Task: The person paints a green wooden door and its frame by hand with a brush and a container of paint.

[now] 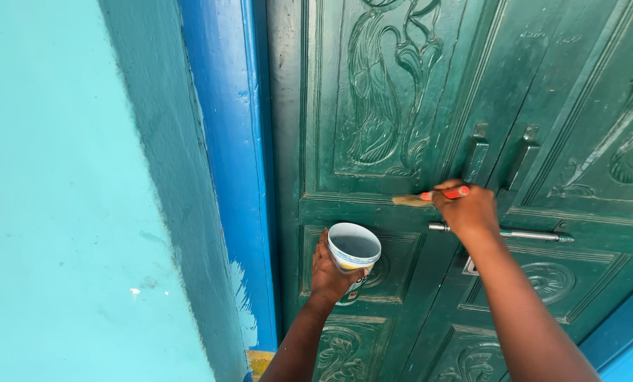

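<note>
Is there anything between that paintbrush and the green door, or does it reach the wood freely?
Nothing visible stands in the way. The right hand holds the paintbrush with its bristles right against the green door, on the ledge under the carved panel. The door handles and sliding bolt lie to the right of the bristles.

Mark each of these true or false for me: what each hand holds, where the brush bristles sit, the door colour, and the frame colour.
1. The left hand holds a small white round cup. True.
2. The right hand holds a red-handled paintbrush. True.
3. The bristles rest on the turquoise wall. False: they touch the carved dark green wooden door.
4. The door frame is yellow. False: it is blue.
5. The metal sliding bolt lies below the right hand. True.
</note>
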